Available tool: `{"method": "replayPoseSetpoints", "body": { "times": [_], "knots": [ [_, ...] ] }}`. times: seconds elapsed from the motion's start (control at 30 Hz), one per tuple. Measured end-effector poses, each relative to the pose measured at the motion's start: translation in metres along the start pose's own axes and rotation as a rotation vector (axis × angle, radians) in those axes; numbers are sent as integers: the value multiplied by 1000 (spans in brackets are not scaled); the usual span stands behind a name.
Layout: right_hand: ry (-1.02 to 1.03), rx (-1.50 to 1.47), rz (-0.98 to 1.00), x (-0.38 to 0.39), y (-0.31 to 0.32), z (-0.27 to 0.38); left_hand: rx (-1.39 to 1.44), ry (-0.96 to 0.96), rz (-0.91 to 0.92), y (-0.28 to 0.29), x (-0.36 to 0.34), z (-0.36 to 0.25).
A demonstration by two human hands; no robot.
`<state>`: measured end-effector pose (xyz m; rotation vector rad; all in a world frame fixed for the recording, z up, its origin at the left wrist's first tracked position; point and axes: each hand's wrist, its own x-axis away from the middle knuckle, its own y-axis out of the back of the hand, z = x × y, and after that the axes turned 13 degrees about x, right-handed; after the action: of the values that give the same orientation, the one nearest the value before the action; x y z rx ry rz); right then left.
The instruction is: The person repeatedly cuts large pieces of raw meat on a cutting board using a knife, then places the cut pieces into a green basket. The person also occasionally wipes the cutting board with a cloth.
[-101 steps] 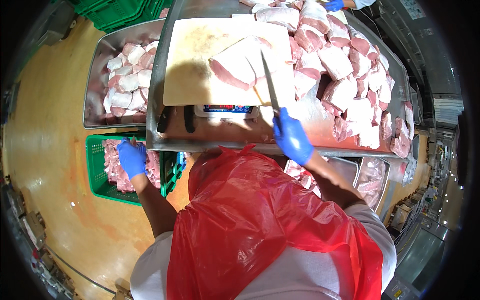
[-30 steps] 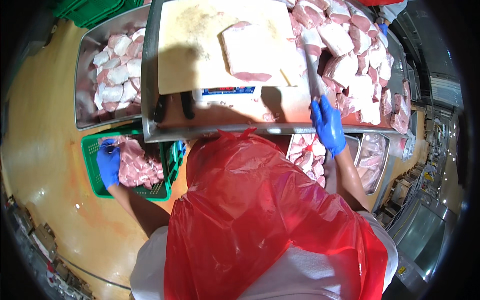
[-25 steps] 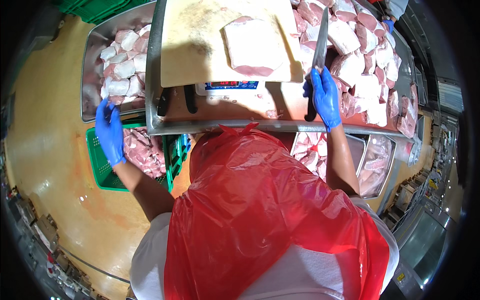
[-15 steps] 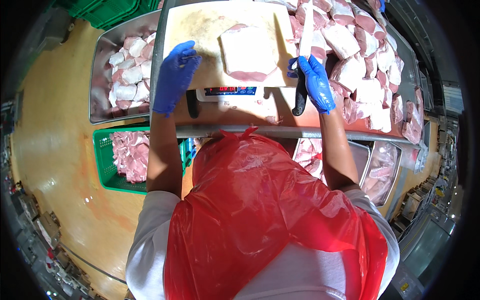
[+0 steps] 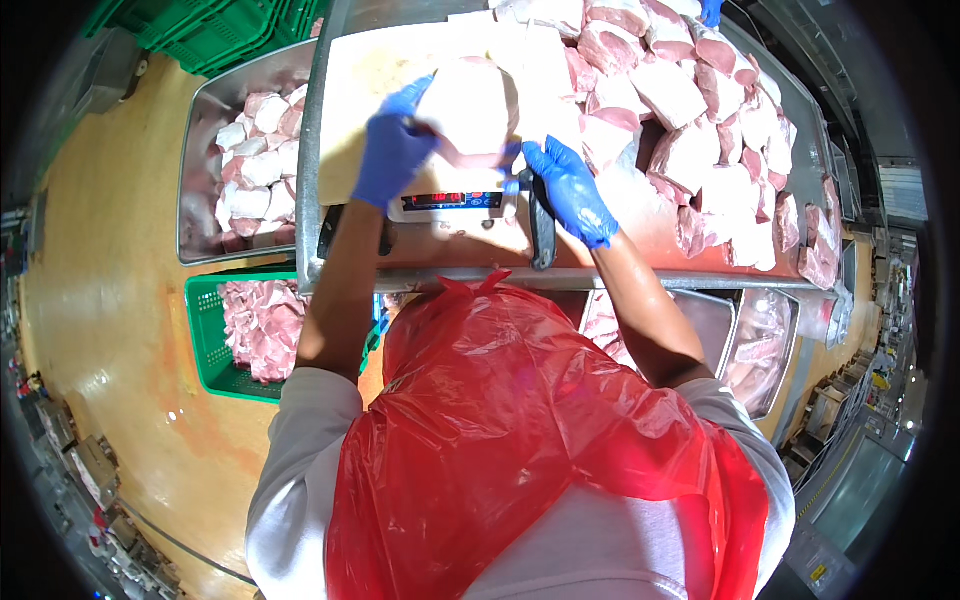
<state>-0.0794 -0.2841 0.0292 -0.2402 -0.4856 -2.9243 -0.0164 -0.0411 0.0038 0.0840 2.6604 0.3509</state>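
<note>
A thick piece of raw pale meat (image 5: 462, 115) with a white fat side is on or just above the cream cutting board (image 5: 350, 75). My left hand (image 5: 393, 150), in a blue glove, grips its left edge, fingers slightly blurred. At its lower right corner is my right hand (image 5: 575, 195), also gloved in blue, closed around the black handle of a knife (image 5: 542, 230). The blade is hard to make out against the meat. Below the board shows a scale (image 5: 450, 200) with a lit red display.
Many cut meat pieces (image 5: 720, 140) are heaped on the table to the right. A metal tub (image 5: 190, 190) of pieces stands left, above a green crate (image 5: 205, 340) of trimmings. Green crates (image 5: 225, 35) are stacked at the far left. A blue-gloved hand (image 5: 711, 12) shows at the top right.
My left hand has moved right onto the meat and grips it. My right hand, with the knife, has come left to the meat's corner. The meat has shifted slightly left.
</note>
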Motion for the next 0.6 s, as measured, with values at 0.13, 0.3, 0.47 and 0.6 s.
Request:
{"method": "replayPoseSetpoints", "body": {
  "times": [0.13,0.3,0.47,0.6],
  "knots": [
    [73,416,-34,29,-13,16,-31,-61,41,51,-6,7],
    [398,927,-111,20,-41,9,45,-41,-31,18,54,-12],
    [350,1095,-86,-14,-71,37,57,170,-182,6,87,-48],
    [332,1152,18,4,-52,23,21,189,-292,23,94,-39]
  ]
}}
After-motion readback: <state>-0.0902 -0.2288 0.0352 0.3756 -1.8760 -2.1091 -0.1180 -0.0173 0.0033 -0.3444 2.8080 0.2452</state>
